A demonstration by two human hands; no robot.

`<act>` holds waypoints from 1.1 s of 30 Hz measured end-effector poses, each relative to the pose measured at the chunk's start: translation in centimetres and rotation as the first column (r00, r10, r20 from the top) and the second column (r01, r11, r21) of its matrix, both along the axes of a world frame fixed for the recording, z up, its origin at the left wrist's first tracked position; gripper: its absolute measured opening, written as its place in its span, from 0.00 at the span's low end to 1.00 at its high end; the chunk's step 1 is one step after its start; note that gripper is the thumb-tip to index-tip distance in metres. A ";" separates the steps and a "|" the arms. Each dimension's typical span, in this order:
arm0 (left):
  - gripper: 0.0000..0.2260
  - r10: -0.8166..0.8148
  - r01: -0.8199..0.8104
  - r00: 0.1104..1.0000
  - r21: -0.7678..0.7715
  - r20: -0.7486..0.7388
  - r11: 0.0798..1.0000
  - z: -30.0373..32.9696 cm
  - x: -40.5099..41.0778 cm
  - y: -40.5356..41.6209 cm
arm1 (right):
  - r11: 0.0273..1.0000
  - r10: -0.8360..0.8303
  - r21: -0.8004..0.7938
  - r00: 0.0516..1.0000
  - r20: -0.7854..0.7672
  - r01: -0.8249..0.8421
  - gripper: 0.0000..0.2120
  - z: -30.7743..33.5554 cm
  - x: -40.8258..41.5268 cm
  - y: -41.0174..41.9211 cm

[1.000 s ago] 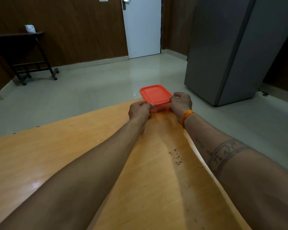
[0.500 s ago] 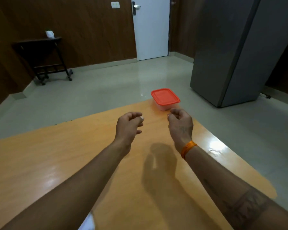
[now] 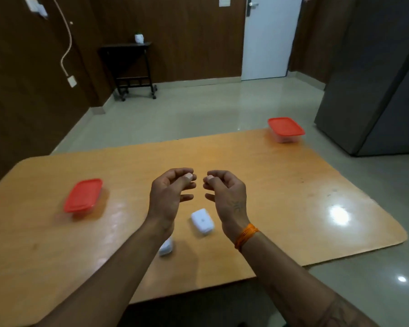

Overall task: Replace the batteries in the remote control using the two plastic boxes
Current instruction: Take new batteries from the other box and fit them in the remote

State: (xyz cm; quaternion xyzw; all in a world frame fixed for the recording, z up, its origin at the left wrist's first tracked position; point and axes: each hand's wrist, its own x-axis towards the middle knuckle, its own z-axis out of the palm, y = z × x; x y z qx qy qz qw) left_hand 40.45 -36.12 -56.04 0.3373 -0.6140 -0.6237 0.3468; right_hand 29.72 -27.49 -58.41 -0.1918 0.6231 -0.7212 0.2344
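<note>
table [image 3: 269, 180]: orange wood, lying over grey floor
boxes: left box [image 3: 83, 195] and right box [image 3: 285, 129] sitting well apart
remote [image 3: 202, 220]: lying between wrists
left hand [image 3: 169, 197], right hand [image 3: 226, 197]: hovering, loosely curled, holding nothing

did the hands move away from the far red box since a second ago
Yes. Both hands gripped the far red-lidded box at the table's far corner; now the left hand and right hand hang empty nearer the person, above the white remote.

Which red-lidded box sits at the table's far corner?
The right box, at the far right corner by the grey cabinet. The left box sits nearer, level with the left hand.
</note>
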 end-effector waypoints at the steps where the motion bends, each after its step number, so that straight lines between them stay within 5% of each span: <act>1: 0.07 0.029 -0.029 1.000 -0.001 0.006 1.000 -0.1 1.9 -0.4 | 1.000 0.025 -0.001 1.000 -0.002 -0.025 0.06 -0.1 1.6 -0.7; 10: 0.06 0.223 -0.231 0.969 0.079 0.102 0.970 -2.6 16.2 -6.2 | 0.965 0.247 0.095 0.969 -0.020 -0.244 0.05 -2.5 13.0 -9.2; 14: 0.06 0.362 -0.377 0.917 0.066 0.169 0.924 -4.7 20.0 -9.9 | 0.928 0.340 0.226 0.921 -0.193 -0.295 0.06 -4.4 15.7 -13.3; 19: 0.09 0.523 -0.549 0.806 0.018 0.277 0.836 -6.7 22.2 -13.7 | 0.839 0.485 0.495 0.722 -0.494 -0.226 0.14 -5.6 16.6 -18.1; 23: 0.22 0.520 -0.549 0.789 -0.005 0.328 0.836 -7.2 21.4 -16.1 | 0.788 0.592 0.598 0.449 -0.669 -0.147 0.24 -6.3 16.5 -21.5; 27: 0.26 0.519 -0.531 0.766 -0.079 0.380 0.843 -7.9 20.4 -17.8 | 0.782 0.619 0.620 0.194 -0.761 -0.066 0.18 -7.2 16.0 -24.0; 33: 0.27 0.493 -0.466 0.782 -0.168 0.381 0.869 -8.0 19.6 -17.8 | 0.858 0.514 0.504 0.173 -0.840 -0.101 0.09 -8.2 15.1 -24.1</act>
